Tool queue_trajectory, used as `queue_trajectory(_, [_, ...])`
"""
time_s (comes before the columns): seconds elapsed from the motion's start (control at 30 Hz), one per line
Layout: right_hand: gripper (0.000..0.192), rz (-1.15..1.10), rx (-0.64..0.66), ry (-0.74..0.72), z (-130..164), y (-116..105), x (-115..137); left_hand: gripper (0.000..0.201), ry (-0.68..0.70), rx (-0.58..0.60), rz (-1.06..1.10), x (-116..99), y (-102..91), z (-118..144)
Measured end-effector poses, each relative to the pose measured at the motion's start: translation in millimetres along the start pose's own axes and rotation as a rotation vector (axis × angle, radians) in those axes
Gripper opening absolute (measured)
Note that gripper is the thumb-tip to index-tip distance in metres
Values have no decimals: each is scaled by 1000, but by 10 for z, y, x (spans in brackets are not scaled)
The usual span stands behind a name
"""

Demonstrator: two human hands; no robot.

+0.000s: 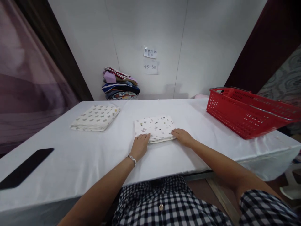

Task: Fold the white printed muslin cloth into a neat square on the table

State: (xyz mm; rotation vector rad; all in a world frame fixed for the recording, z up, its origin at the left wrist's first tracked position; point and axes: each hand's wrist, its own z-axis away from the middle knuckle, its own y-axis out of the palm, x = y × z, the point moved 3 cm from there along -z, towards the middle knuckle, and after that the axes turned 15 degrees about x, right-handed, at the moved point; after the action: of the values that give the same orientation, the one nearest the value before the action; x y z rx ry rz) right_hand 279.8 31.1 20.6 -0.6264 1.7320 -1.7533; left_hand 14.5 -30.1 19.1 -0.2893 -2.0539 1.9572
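Observation:
A folded white cloth (156, 125) with small scattered prints lies flat on the table in front of me. My left hand (140, 146) is at its near left corner, fingers closed on the edge, a silver bracelet on that wrist. At the near right corner my right hand (184, 137) has its fingers closed over the cloth's edge. The layers of the fold show along the near side between both hands. A second folded cloth (96, 117), white with grey-green prints, rests farther left, apart from my hands.
A red plastic basket (231, 111) with metal handles stands at the right of the white-covered table (98, 160). On the left lies a flat black object (27, 168). Several folded fabrics (121, 84) are stacked behind the table's far edge, by a wall with paper signs (151, 67).

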Motion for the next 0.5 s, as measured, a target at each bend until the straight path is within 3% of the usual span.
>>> queue_trajectory(0.3, [44,59,-19,-11,-24,-36,146,64,-20,98,53,43,-114,-43])
queue_trajectory(0.5, [49,29,-8,62,-83,-43,198,69,-70,139,162,147,-422,-123])
